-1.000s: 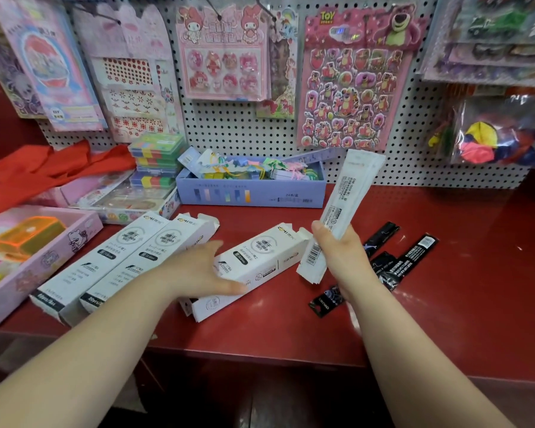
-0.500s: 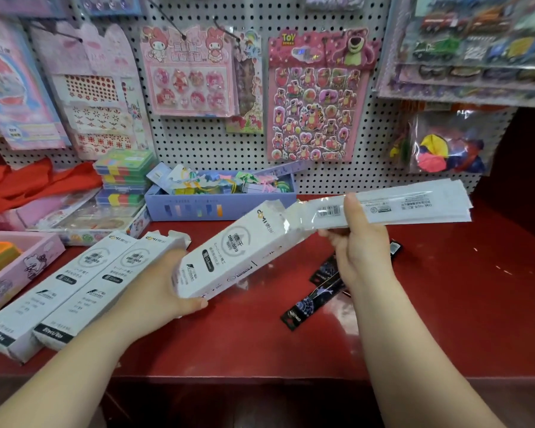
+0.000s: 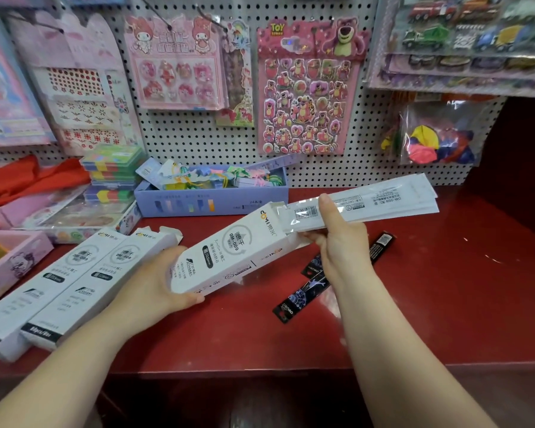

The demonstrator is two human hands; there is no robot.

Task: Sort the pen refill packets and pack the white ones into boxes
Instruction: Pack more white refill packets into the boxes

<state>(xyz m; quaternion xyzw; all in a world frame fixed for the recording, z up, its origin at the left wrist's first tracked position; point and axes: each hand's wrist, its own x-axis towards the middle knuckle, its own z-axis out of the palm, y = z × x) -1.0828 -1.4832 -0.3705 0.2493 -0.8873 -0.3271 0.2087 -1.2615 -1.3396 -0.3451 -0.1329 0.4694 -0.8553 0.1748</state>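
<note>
My left hand (image 3: 155, 279) grips the near end of a long white refill box (image 3: 229, 254), held tilted above the red counter with its open end pointing up and right. My right hand (image 3: 337, 239) holds a stack of white refill packets (image 3: 383, 200). Their left ends sit just inside the box's open mouth, and the rest sticks out to the right. Several black refill packets (image 3: 380, 245) lie on the counter below my right hand, partly hidden by it. Two more white boxes (image 3: 59, 288) lie side by side at the left.
A blue tray of small stationery (image 3: 210, 205) stands at the back against the pegboard. Stacked colourful cases (image 3: 112, 171) and pink trays (image 3: 13, 264) crowd the left side. Sticker sheets (image 3: 306, 88) hang on the pegboard. The counter's front edge (image 3: 260, 369) runs below my forearms.
My left hand has lifted the box off the counter. My right hand swung the white packets from upright to level and pushed their ends into the box's open mouth.
</note>
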